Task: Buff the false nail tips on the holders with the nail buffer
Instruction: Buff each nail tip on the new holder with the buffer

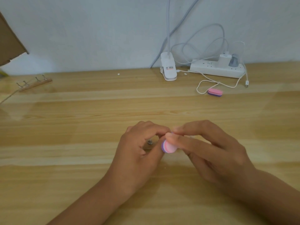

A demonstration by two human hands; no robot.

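My right hand pinches a small pink and purple nail buffer between thumb and fingers at the middle of the wooden table. My left hand curls its fingers round a clear nail holder with a small metal screw on it. The buffer's end sits against my left fingertips. The nail tip itself is hidden behind the fingers.
A second pink and purple buffer lies at the back right beside a white cable. A white lamp clip and a power strip stand by the wall. A wooden rack with metal clips lies at the back left.
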